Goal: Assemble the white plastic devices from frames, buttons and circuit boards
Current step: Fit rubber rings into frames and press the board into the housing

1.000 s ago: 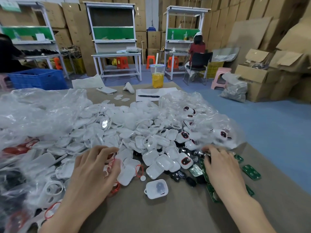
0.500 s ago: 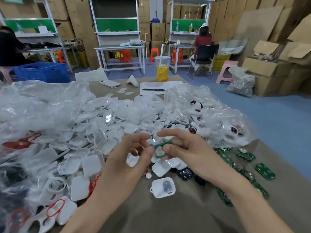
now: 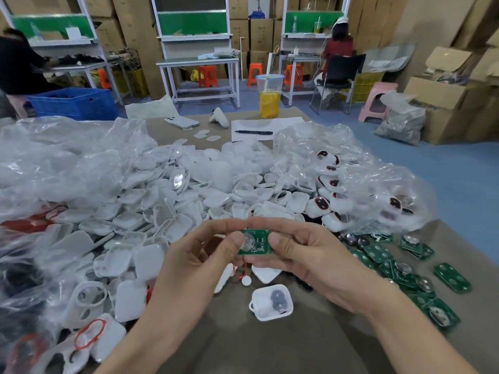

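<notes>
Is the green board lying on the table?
No, the left hand and the right hand pinch the board between them, up above the table.

**Work table and its load**

A brown table [image 3: 270, 346] carries, across its left and centre, a deep heap of white plastic shells [image 3: 167, 211], partly covered by crumpled clear bags [image 3: 67, 157]. At the near left, white frames [image 3: 76, 314] lie among red rings [image 3: 90, 337]. Green circuit boards [image 3: 405, 268] are scattered along the right side, some overlapping. On the bare near centre rests one open shell [image 3: 260, 302] with a dark button [image 3: 278, 298] inside, a small white disc [image 3: 246, 281] just beside it. At the far end: a phone [image 3: 179, 122], a sheet of paper [image 3: 280, 124] with a pen [image 3: 253, 132] upon it, and a lidded cup [image 3: 269, 95] of yellow drink.
</notes>
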`<state>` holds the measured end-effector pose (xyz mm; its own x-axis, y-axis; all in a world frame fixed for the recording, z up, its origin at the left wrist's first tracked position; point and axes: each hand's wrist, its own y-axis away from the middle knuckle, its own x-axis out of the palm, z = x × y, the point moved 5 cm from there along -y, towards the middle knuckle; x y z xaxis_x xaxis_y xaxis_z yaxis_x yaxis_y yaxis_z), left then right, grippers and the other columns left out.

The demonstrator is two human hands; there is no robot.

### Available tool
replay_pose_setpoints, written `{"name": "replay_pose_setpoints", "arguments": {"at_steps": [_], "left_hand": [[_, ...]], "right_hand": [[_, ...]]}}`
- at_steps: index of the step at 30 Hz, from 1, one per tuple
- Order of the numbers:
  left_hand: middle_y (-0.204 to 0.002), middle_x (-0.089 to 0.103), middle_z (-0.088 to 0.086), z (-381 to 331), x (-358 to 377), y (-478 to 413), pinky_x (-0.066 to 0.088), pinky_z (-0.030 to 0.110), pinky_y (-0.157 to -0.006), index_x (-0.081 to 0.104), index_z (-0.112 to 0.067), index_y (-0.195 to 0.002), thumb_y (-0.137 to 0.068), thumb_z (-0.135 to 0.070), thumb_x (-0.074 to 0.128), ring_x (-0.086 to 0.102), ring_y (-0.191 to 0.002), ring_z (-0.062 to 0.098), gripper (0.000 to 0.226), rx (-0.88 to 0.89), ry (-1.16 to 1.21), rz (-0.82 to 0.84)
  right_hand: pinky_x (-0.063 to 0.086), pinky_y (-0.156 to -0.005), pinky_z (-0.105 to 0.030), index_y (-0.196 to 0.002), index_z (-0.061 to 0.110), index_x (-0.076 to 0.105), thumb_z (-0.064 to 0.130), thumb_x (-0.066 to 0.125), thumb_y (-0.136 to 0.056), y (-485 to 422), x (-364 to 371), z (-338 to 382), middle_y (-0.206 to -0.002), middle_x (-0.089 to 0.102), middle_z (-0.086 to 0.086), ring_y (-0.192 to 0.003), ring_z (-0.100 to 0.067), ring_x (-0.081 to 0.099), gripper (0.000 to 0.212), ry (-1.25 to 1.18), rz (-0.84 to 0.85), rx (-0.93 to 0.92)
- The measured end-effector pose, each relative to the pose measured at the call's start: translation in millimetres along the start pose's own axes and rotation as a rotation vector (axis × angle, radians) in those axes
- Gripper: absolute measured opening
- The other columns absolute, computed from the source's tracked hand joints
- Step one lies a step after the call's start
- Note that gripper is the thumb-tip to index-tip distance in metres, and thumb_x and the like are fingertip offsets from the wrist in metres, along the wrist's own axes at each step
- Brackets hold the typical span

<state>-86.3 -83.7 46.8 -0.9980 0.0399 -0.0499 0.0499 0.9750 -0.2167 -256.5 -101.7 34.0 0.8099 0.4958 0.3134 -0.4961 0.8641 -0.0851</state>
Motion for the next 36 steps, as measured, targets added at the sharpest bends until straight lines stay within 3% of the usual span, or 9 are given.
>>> {"name": "replay_pose_setpoints", "arguments": {"at_steps": [7,13,18,21,24,26,28,32,36], "left_hand": [[-0.079,0.077,0.000,-2,1,2,0.041,0.006,-0.047,0.077,-0.037,-0.089,-0.074,-0.040,0.069,0.067,-0.060,0.005,0.017,-0.007,0.037,-0.034],[-0.089,0.077,-0.001,3,2,2,0.045,0.007,-0.055,0.073,-0.042,-0.100,-0.079,-0.045,0.068,0.071,-0.076,0.010,0.022,-0.018,-0.033,0.023],[-0.092,0.076,-0.004,6,11,0,0.053,0.018,-0.072,0.071,-0.039,-0.096,-0.082,-0.040,0.067,0.071,-0.080,0.013,0.014,0.026,-0.118,0.073],[-0.089,0.077,-0.001,7,9,-2,0.053,0.016,-0.069,0.070,-0.035,-0.090,-0.079,-0.031,0.068,0.073,-0.080,0.014,0.011,0.018,-0.055,0.015],[-0.093,0.077,-0.006,6,6,-3,0.051,0.011,-0.066,0.070,-0.038,-0.093,-0.077,-0.046,0.069,0.073,-0.081,0.009,0.018,0.013,-0.082,0.005],[-0.096,0.075,-0.014,4,0,-4,0.051,0.011,-0.066,0.068,-0.042,-0.100,-0.073,-0.060,0.065,0.071,-0.085,0.004,0.032,0.033,-0.150,-0.046],[-0.096,0.074,-0.017,3,-3,-6,0.052,0.017,-0.065,0.067,-0.045,-0.103,-0.071,-0.066,0.063,0.070,-0.087,0.002,0.038,0.038,-0.181,-0.057],[-0.088,0.074,-0.011,9,2,-7,0.050,0.018,-0.064,0.069,-0.038,-0.093,-0.079,-0.055,0.070,0.069,-0.076,0.005,0.022,0.028,-0.223,-0.028],[-0.078,0.072,-0.008,4,3,-7,0.044,0.006,-0.053,0.069,-0.035,-0.086,-0.086,-0.044,0.067,0.063,-0.060,0.001,0.010,0.009,-0.165,-0.023]], "right_hand": [[0.057,-0.083,-0.025,-0.112,0.016,0.076,0.026,0.070,-0.087,1,-8,-1,-0.106,0.076,-0.012,-0.093,-0.024,0.075,0.027,0.067,-0.135,0.053],[0.058,-0.078,-0.025,-0.101,0.024,0.079,0.037,0.071,-0.084,-1,-10,-4,-0.076,0.072,-0.005,-0.075,-0.017,0.072,0.022,0.178,-0.216,0.019],[0.057,-0.077,-0.024,-0.098,0.024,0.079,0.042,0.077,-0.080,-5,-3,-3,-0.086,0.076,-0.005,-0.072,-0.012,0.070,0.026,0.176,-0.282,-0.052],[0.053,-0.073,-0.016,-0.097,0.028,0.078,0.032,0.076,-0.084,-6,6,-3,-0.089,0.077,0.001,-0.077,-0.009,0.069,0.014,0.192,-0.232,-0.060],[0.055,-0.080,-0.021,-0.093,0.030,0.077,0.032,0.073,-0.088,-5,4,0,-0.090,0.076,0.001,-0.085,-0.015,0.073,0.007,0.213,-0.264,-0.112],[0.056,-0.086,-0.030,-0.099,0.030,0.075,0.031,0.069,-0.092,-4,0,3,-0.093,0.074,0.002,-0.090,-0.018,0.073,0.009,0.346,-0.306,-0.161],[0.051,-0.087,-0.025,-0.104,0.035,0.072,0.028,0.064,-0.097,-4,-1,4,-0.096,0.068,0.010,-0.094,-0.010,0.068,0.012,0.595,-0.309,-0.196],[0.040,-0.081,-0.010,-0.107,0.033,0.071,0.028,0.061,-0.099,-5,4,3,-0.098,0.058,0.017,-0.099,-0.002,0.059,0.014,0.908,-0.253,-0.242],[0.045,-0.079,-0.012,-0.099,0.038,0.070,0.036,0.065,-0.095,-5,5,2,-0.096,0.063,0.017,-0.096,-0.004,0.062,0.007,0.766,-0.301,-0.217]]}}
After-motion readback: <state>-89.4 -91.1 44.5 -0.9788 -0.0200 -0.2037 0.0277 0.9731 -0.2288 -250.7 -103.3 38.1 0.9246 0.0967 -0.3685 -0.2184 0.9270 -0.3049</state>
